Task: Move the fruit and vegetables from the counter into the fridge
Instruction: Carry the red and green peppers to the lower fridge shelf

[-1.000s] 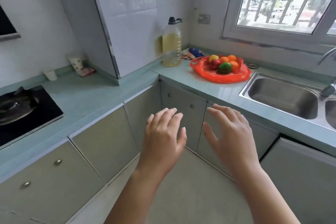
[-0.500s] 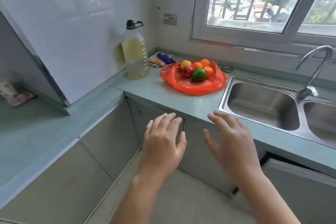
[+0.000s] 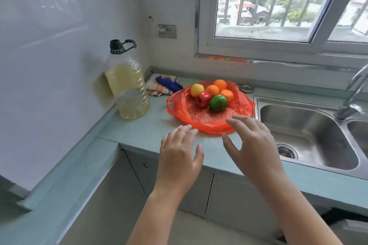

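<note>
An orange-red plastic bag (image 3: 207,119) lies spread flat on the pale green counter (image 3: 139,131). On it sit a green pepper (image 3: 218,103), a red pepper (image 3: 203,99), a yellow fruit (image 3: 197,89) and three oranges (image 3: 220,85). My left hand (image 3: 180,157) hovers over the counter's front, fingers straight, fingertips at the bag's near edge. My right hand (image 3: 253,145) is spread open just over the bag's near right corner. Neither hand holds anything. No fridge is in view.
A large bottle of yellow oil (image 3: 127,85) stands left of the bag by the tiled wall. Folded cloths (image 3: 163,85) lie behind it. A steel double sink (image 3: 306,135) with a tap (image 3: 354,93) is on the right. Cabinet doors (image 3: 235,199) are below the counter.
The view has swung right and closer to the counter. Both hands have moved forward from in front of the cabinets to the bag's near edge, still open.
</note>
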A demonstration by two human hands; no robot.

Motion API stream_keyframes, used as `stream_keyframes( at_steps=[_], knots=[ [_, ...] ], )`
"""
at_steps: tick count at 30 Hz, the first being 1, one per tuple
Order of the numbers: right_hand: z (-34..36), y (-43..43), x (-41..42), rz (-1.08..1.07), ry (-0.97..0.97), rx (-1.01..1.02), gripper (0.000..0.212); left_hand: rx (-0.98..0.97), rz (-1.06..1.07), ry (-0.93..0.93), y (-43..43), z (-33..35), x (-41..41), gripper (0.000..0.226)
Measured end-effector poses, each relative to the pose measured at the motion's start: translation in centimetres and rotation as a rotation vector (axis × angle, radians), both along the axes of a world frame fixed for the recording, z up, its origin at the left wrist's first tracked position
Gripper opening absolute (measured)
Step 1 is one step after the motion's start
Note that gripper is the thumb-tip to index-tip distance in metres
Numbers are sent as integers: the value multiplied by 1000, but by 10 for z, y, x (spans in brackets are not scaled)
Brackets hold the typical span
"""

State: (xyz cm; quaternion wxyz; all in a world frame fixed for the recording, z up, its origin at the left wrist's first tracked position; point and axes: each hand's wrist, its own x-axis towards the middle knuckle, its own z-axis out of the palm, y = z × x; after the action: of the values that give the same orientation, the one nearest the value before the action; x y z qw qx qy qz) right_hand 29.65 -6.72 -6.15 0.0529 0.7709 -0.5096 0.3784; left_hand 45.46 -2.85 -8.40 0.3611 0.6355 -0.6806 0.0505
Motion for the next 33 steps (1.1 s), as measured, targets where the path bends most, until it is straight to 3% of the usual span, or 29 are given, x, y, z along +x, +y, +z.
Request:
stream_keyframes(
  at_steps=[19,33],
  knots=[
    [-60,-232,0,-123,38,222,36,225,-147,100,-254,-69,20,43],
    [-120,-329,14,-181,64,496,40,400,-132,223,-353,-111,42,45]
  ],
)
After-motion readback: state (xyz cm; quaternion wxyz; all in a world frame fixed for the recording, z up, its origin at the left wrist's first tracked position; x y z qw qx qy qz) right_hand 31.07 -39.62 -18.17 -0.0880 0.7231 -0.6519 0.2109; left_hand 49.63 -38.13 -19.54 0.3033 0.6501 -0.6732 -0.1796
